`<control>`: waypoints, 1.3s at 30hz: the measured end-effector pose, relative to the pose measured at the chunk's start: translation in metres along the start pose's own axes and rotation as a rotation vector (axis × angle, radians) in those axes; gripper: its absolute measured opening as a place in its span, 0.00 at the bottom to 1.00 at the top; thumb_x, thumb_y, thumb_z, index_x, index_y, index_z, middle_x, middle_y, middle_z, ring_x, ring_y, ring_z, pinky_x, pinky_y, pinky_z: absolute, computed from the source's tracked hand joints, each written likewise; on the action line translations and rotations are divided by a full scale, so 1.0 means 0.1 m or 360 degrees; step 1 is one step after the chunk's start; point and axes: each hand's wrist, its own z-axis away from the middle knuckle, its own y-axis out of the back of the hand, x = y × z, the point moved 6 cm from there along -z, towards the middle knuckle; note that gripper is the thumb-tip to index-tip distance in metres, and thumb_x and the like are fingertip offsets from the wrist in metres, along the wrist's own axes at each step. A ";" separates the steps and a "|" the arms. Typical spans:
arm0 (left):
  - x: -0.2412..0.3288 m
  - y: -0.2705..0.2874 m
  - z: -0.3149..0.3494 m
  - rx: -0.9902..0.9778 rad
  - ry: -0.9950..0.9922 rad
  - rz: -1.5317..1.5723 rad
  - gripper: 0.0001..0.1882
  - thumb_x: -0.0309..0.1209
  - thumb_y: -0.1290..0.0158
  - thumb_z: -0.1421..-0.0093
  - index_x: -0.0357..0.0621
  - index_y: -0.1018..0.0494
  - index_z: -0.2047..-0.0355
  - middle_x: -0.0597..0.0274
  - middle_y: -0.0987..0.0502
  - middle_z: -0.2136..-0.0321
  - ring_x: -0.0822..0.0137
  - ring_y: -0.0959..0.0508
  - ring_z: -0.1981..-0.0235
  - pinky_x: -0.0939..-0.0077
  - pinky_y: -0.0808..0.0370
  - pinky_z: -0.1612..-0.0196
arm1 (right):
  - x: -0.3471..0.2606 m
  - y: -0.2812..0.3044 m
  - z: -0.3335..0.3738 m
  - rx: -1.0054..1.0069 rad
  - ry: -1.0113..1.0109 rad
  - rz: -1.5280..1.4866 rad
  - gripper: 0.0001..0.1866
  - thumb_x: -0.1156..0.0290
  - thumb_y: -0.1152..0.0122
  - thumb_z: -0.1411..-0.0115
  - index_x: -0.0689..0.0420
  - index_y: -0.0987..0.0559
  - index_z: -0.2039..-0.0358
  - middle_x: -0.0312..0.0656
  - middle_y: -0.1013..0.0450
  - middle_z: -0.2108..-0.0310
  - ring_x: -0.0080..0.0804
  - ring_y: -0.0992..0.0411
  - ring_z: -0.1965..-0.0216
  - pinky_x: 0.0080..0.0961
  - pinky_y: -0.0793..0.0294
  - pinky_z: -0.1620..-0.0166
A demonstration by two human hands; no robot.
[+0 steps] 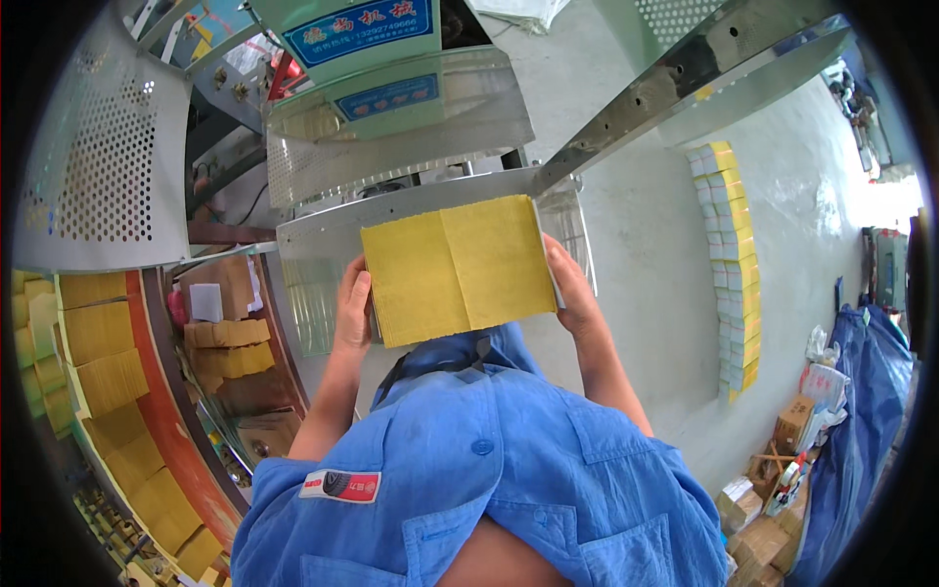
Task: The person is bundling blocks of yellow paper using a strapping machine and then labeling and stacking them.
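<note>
A stack of yellow paper sheets (416, 274), creased across the middle, is held level in front of my body. My left hand (354, 308) closes on its left edge, the thumb along the side. At the right edge, my right hand (573, 286) grips it with the thumb near the top and the other fingers hidden beneath. Just beyond the stack is the metal tray (318, 235) of a machine; the stack overlaps it in view, and I cannot tell whether they touch.
A clear guard (391, 127) and a perforated metal panel (103, 157) stand ahead. A slanting metal bar (665, 83) crosses at upper right. Bundled yellow-and-white stacks (729, 264) line the floor at right. Yellow stacks (103, 333) fill a shelf at left. Cartons (763, 538) lie at lower right.
</note>
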 end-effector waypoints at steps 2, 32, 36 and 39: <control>0.00 -0.02 -0.01 -0.0014 -0.0002 0.0010 0.25 0.42 0.55 0.33 0.37 0.36 0.43 0.57 0.29 0.49 0.67 0.29 0.47 0.72 0.33 0.44 | 0.07 0.03 -0.07 -0.0006 0.0012 -0.0014 0.26 0.62 0.53 0.32 0.63 0.36 0.38 0.44 0.35 0.40 0.33 0.38 0.39 0.28 0.41 0.38; -0.08 -0.16 -0.05 0.0197 0.0261 0.0074 0.22 0.40 0.60 0.29 0.39 0.38 0.42 0.61 0.27 0.53 0.70 0.27 0.53 0.78 0.28 0.52 | -0.04 -0.14 -0.18 0.0098 -0.0114 0.0314 0.18 0.71 0.49 0.34 0.62 0.26 0.46 0.37 0.26 0.52 0.22 0.30 0.52 0.19 0.32 0.48; 0.20 -0.31 -0.03 0.0386 -0.0300 -0.0323 0.23 0.38 0.62 0.28 0.38 0.40 0.39 0.58 0.30 0.49 0.67 0.30 0.47 0.75 0.35 0.43 | -0.20 -0.14 -0.28 0.0004 0.0103 0.0197 0.19 0.75 0.51 0.35 0.61 0.28 0.44 0.37 0.27 0.50 0.23 0.30 0.50 0.20 0.33 0.46; 0.25 -0.22 -0.09 0.0273 -0.0402 -0.0623 0.23 0.36 0.62 0.28 0.38 0.41 0.37 0.57 0.32 0.44 0.65 0.34 0.42 0.74 0.40 0.38 | -0.29 -0.10 -0.40 -0.0039 0.0276 0.0027 0.19 0.76 0.50 0.36 0.59 0.28 0.44 0.36 0.27 0.50 0.22 0.31 0.49 0.20 0.33 0.46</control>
